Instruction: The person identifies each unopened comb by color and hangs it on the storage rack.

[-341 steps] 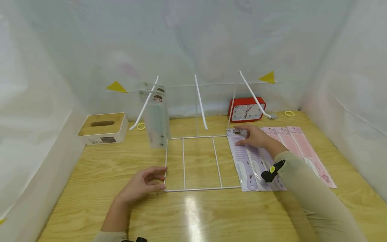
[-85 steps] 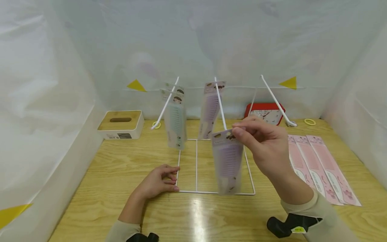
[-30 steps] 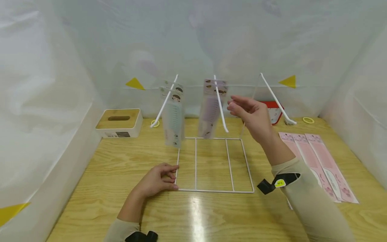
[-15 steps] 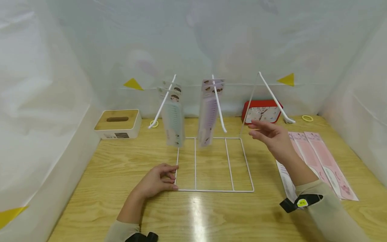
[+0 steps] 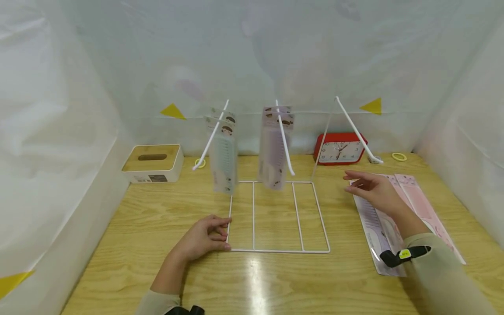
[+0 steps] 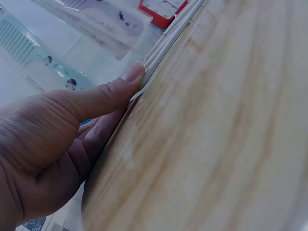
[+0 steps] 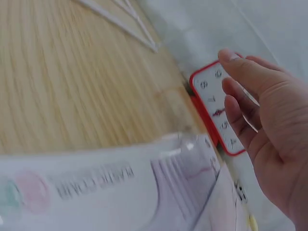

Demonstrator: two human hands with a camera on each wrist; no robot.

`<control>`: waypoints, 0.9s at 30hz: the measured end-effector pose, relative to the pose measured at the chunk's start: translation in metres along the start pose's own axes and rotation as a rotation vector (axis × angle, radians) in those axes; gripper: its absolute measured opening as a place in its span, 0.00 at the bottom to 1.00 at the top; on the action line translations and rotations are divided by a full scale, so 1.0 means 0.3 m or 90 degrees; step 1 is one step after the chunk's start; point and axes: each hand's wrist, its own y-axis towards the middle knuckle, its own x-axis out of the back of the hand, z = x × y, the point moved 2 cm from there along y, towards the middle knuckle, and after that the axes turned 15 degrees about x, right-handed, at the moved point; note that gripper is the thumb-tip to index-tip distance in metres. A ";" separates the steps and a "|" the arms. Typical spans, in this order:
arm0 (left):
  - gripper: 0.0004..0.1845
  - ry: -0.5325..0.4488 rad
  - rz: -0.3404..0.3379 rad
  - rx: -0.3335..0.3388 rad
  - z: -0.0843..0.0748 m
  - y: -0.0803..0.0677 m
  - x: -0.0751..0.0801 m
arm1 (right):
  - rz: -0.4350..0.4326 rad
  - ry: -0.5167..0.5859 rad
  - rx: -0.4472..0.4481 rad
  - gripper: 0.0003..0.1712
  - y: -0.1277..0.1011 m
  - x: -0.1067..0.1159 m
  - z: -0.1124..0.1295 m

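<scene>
A white wire rack [image 5: 277, 216] stands on the wooden table with three slanted prongs. Green comb packs [image 5: 222, 162] hang on the left prong and purple comb packs [image 5: 274, 154] on the middle prong; the right prong [image 5: 356, 129] is bare. My left hand [image 5: 204, 236] rests on the table, and its thumb [image 6: 130, 74] presses the rack's front-left corner wire [image 6: 168, 36]. My right hand [image 5: 370, 188] hovers open, holding nothing, just above a purple comb pack [image 5: 374, 227] lying flat beside pink packs [image 5: 419, 205]. The right wrist view shows its fingers [image 7: 250, 77] over that pack [image 7: 120, 187].
A red alarm clock [image 5: 340, 148] stands behind the rack's right prong. A white tissue box with a wooden lid [image 5: 152, 162] sits at the back left. Yellow rings [image 5: 399, 156] lie near the back wall. White sheeting walls in the table on three sides.
My right hand has left the middle prong empty and dropped down to the right, over the packs lying on the table. The left hand has stayed at the rack's corner.
</scene>
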 end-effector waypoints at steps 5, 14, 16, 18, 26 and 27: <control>0.40 -0.006 0.000 -0.007 0.001 -0.001 -0.001 | 0.069 -0.043 0.024 0.29 -0.004 0.039 -0.051; 0.39 0.004 -0.001 -0.013 -0.007 0.000 -0.002 | 0.196 -0.205 -0.060 0.45 0.000 0.095 -0.125; 0.39 0.006 -0.002 -0.014 -0.003 0.003 -0.002 | 0.217 -0.212 -0.080 0.50 0.004 0.093 -0.130; 0.39 0.006 -0.005 -0.010 0.001 0.005 -0.002 | 0.222 -0.220 -0.091 0.52 0.007 0.087 -0.133; 0.39 0.008 -0.006 -0.014 0.005 0.005 0.003 | 0.160 -0.150 -0.158 0.39 0.005 0.068 -0.130; 0.39 0.008 -0.006 -0.016 0.006 0.005 0.003 | 0.142 -0.143 -0.156 0.36 0.002 0.071 -0.128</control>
